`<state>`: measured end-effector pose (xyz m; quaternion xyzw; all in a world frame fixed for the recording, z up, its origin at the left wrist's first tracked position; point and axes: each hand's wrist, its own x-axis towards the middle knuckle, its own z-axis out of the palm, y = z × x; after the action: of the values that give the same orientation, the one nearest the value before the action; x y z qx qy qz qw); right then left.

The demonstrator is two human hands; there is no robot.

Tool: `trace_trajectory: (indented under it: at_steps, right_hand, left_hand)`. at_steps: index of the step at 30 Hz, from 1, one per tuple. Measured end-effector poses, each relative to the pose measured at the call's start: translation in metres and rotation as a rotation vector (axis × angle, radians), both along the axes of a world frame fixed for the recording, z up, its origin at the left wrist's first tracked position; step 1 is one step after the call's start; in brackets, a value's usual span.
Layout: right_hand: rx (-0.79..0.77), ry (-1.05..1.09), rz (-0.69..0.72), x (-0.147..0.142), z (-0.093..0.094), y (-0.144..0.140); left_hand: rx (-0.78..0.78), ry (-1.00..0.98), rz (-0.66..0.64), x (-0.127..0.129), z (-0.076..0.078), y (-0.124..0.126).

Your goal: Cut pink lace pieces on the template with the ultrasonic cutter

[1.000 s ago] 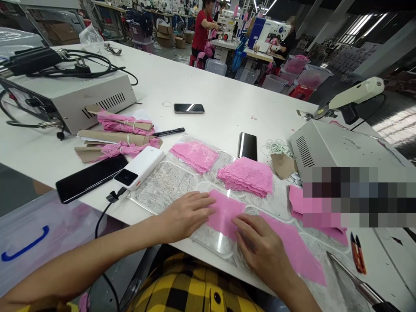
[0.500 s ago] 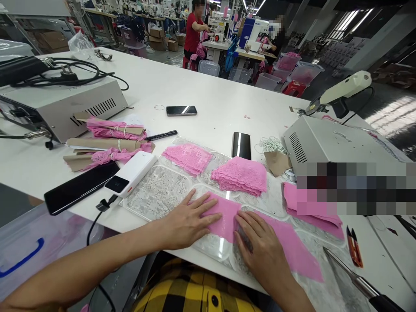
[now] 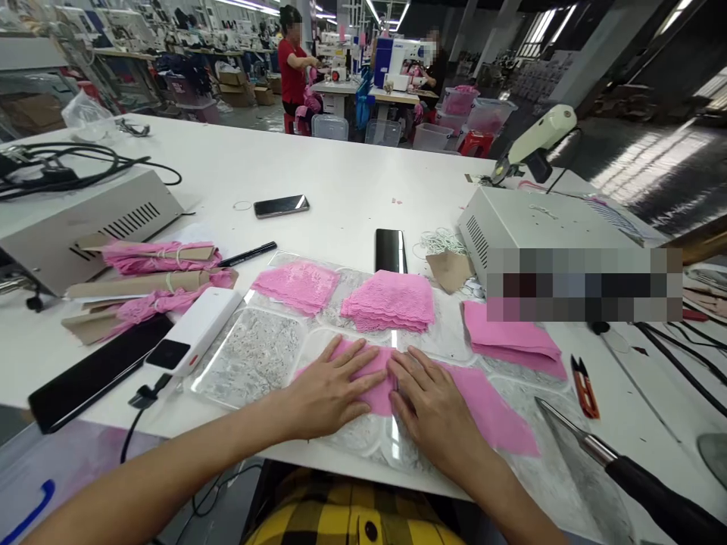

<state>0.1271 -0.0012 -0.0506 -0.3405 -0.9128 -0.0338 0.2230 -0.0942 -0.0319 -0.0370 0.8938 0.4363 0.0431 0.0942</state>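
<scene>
My left hand (image 3: 328,388) and my right hand (image 3: 432,406) lie flat, fingers spread, side by side on a long pink lace strip (image 3: 482,405). The strip rests on a clear plastic template sheet (image 3: 250,359) at the table's near edge. Neither hand grips anything. Behind my hands two stacks of pink lace pieces (image 3: 296,284) (image 3: 389,300) sit on the same sheet, and a folded pink pile (image 3: 511,341) lies to the right.
A white power bank (image 3: 196,338) and a black phone (image 3: 94,372) lie at left beside lace bundles on cardboard (image 3: 156,257). Grey machine boxes (image 3: 528,227) (image 3: 85,219) stand on both sides. Orange snips (image 3: 583,376) and a black-handled tool (image 3: 636,473) lie at right. People work at distant tables.
My hands have drawn closer together on the pink strip, the right hand sliding left toward the left hand. The view has shifted a little to the right.
</scene>
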Motion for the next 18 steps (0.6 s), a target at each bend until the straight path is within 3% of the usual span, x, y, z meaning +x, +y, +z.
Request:
trace_trajectory:
  at_steps: [6,12,14,18]
  right_hand:
    - [-0.005,0.079,-0.074,0.018,0.005,0.002]
    - [-0.029,0.396,-0.247,0.087,0.023,-0.015]
    - [-0.128,0.505,-0.349,0.112,0.022,-0.033]
    - [-0.510,0.639,-0.620,0.150,0.013,-0.072]
  left_hand:
    - [-0.034,0.043,-0.001,-0.001,0.005,0.001]
    - [0.021,0.011,-0.052,0.004,0.012,0.007]
    - [0.058,-0.021,-0.112,0.015,0.016,0.014]
    - [0.062,-0.052,-0.287,0.051,0.023,0.037]
